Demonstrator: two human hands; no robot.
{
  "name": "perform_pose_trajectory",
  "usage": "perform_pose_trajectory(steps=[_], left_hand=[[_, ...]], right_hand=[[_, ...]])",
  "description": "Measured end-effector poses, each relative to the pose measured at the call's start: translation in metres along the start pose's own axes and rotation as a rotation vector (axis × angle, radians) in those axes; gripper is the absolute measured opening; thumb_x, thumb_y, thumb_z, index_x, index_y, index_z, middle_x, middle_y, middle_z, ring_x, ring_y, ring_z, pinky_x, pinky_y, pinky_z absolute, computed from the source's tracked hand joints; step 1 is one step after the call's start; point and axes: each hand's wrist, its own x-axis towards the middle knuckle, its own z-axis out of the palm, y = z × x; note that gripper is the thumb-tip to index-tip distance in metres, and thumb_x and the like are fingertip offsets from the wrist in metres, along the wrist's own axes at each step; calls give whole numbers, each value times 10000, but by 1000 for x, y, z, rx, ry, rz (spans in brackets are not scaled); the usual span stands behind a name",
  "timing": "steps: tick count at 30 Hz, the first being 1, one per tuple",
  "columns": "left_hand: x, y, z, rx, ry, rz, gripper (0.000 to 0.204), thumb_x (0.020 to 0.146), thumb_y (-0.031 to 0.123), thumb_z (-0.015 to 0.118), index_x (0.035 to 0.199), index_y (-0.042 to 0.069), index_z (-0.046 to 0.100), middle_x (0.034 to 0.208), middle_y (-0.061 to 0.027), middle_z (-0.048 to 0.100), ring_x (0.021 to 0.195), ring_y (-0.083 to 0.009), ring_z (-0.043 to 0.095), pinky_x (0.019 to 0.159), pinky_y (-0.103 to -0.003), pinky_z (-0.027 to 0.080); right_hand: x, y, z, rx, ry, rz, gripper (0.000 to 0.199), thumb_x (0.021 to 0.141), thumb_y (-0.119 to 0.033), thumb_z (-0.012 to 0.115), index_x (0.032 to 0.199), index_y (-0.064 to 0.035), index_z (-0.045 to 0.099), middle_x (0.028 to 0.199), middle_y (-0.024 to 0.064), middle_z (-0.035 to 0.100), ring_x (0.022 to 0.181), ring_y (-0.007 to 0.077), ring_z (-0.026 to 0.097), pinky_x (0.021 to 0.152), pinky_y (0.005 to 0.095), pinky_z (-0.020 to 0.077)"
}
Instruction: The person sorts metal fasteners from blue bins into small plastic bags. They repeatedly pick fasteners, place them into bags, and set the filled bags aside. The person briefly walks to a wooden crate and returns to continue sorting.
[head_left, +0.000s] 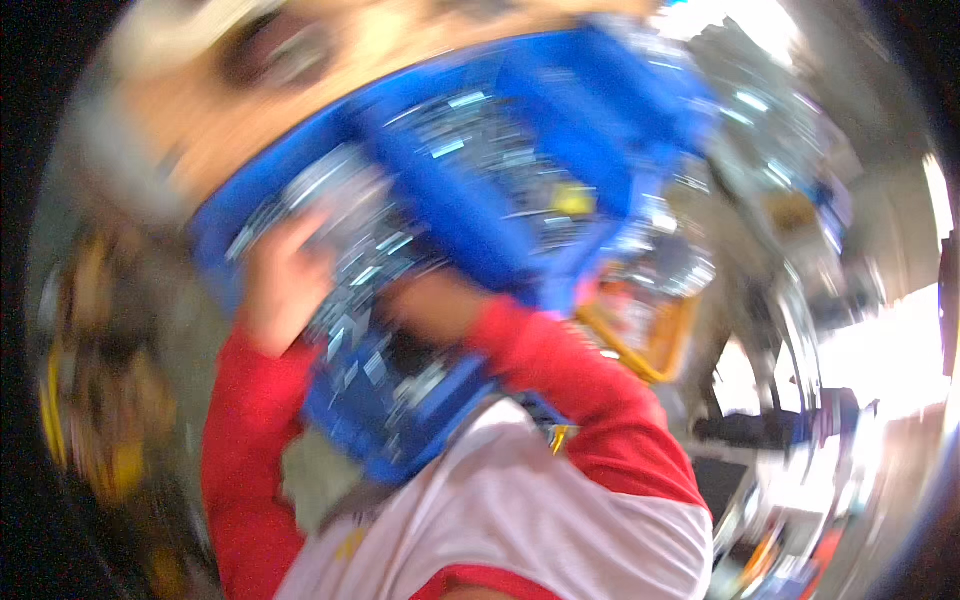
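At 9 o'clock from ctr of view, your L hand [285, 285] is over the nearer blue bin [345, 425], fingers pointing to about 1 o'clock w/ a clear, shiny item [345, 185] right by the tips. Too blurry to tell if you're pinching it or only touching it. Your R hand [430, 305] is at 3 o'clock from the L one, down among the shiny pcs [365, 275] in that same bin. It's dark & smeared, so can't tell if those fingers are spread, pressed tog. or on smth.

Farther blue bin [470, 200] is at 1 o'clock from your R hand, also w/ shiny bits, plus a small yellow thing [573, 198] at 2 o'clock. An orange-yellow tray [620, 350] is at 3 o'clock, w/ a clear, shiny bundle [680, 265] near its upper edge. Tan surface [400, 35] runs past the bins at 11 o'clock. Your white shirt [500, 480] fills 6 o'clock; red sleeves [250, 430] lead to both hands.
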Motion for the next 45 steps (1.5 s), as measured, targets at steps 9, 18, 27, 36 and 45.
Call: perform_pose_trajectory(steps=[9,18,27,36,45], left_hand=[[41,9,-12,400,-327,69,334,928,250,660,1092,-27,748,925,-294,721,869,-437,708,773,-449,563],[128,11,32,225,-247,485,318,813,182,773,1128,147,805,866,-177,759,718,-262,676,659,-400,557],[146,-56,59,114,-50,456,267,880,175,758,1017,-53,775,888,-218,753,759,-317,722,681,-373,577],[141,-73,57,-235,-181,583,241,878,148,754,1004,-57,776,790,-189,748,626,-247,674,603,-364,547],[119,-18,72,-573,-331,949,427,819,128,726,1196,-69,699,960,-214,751,790,-310,710,745,-403,572]], right_hand=[[46,32,76,-271,192,-248,196,843,-263,677,884,-93,766,881,149,748,798,361,726,674,500,569],[10,5,22,-52,725,-73,200,897,-268,672,856,-78,715,828,150,690,768,369,674,666,481,534],[2,12,-1,0,1019,-73,245,951,-274,667,829,-62,665,775,151,632,737,376,621,657,463,499],[-22,20,4,167,1280,52,308,937,-323,676,782,-59,642,774,134,609,732,360,603,656,466,480],[-40,-27,-17,369,1352,99,357,942,-343,756,801,-40,627,669,114,577,611,206,564,585,384,457]])
